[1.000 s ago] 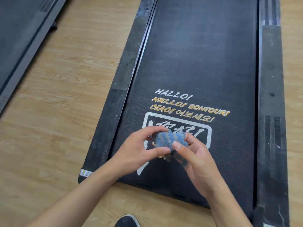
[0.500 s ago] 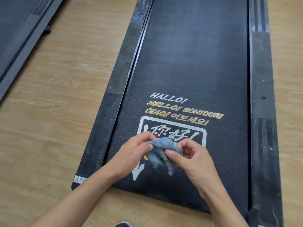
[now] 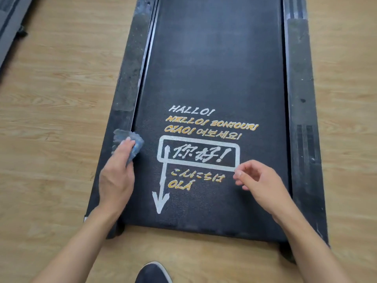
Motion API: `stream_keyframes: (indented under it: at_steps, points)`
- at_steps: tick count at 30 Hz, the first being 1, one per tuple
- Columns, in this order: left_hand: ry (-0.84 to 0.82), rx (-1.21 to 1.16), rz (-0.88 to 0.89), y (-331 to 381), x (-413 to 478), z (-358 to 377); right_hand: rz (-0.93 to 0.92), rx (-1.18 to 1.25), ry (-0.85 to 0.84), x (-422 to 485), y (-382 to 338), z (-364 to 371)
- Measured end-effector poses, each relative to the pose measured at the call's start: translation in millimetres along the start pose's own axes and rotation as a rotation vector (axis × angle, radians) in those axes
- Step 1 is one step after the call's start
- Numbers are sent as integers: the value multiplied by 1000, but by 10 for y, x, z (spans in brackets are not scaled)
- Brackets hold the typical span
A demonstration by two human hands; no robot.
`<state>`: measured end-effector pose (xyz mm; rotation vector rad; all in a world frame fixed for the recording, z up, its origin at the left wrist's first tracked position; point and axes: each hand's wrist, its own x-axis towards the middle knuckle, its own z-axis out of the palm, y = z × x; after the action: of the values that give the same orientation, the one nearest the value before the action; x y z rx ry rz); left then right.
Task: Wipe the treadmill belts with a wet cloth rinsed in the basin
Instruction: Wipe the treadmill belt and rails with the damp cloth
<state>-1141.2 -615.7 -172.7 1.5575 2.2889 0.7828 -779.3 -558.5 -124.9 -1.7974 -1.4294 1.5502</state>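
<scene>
The hands have split. A moment ago both were bunching the cloth over the middle of the print; now the left hand (image 3: pixel 117 176) alone has it, out at the left of the frame. The palm lies flat on the blue cloth (image 3: pixel 130 140) with the fingers fairly straight, pressing it down, not gripping it. The cloth straddles the seam where the treadmill belt (image 3: pixel 214 68) meets the left side rail (image 3: pixel 130 68). The right hand (image 3: pixel 259 180) hangs just above the belt at lower right, fingers loosely curled and holding nothing.

On progress, I'd call this the very start of this belt. I can't pick out wet streaks on the dark surface, so I can't tell how much is wiped. The whole run toward the top of the frame looks left to do. A second treadmill (image 3: pixel 8 27) shows at upper left, and there's no basin in my view.

There's plenty of open belt ahead and to the right. The right side rail (image 3: pixel 299 78) bounds the far side, and the near end of the belt sits just above my shoe (image 3: pixel 153 272) at the bottom edge. Wooden floor (image 3: pixel 61 99) lies on both sides.
</scene>
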Motion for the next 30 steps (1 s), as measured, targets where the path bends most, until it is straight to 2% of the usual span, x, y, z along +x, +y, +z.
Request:
stream_keyframes:
  at_steps: [3, 4, 7, 9, 13, 17, 21, 23, 25, 28, 30]
  points:
    - [-114, 174, 165, -116, -179, 412, 35, 51, 19, -63, 43, 58]
    - [-105, 212, 147, -85, -213, 537, 37, 52, 10, -85, 56, 104]
    - [-41, 151, -68, 220, -205, 748, 28, 107, 7, -134, 101, 268]
    - [-30, 130, -88, 413, -207, 874, 24, 167, 47, -170, 127, 348]
    - [-80, 114, 125, 935, -322, 1260, 39, 170, 307, -266, 281, 284]
    - [-219, 38, 348, 1645, -520, 1728, 33, 62, 511, -347, 449, -105]
    - [-364, 57, 635, 2415, -859, 2165, 59, 12, 680, -319, 541, -575]
    - [-438, 123, 706, 2625, -1013, 2244, 67, -26, 704, -309, 582, -741]
    - [-442, 190, 766, 2593, -995, 2238, 72, -85, 689, -298, 634, -847]
    - [-416, 266, 870, 2257, -878, 2027, 34, -212, 654, -270, 691, -880]
    - [-387, 266, 829, 1925, -813, 1810, 34, -231, 588, -231, 706, -821]
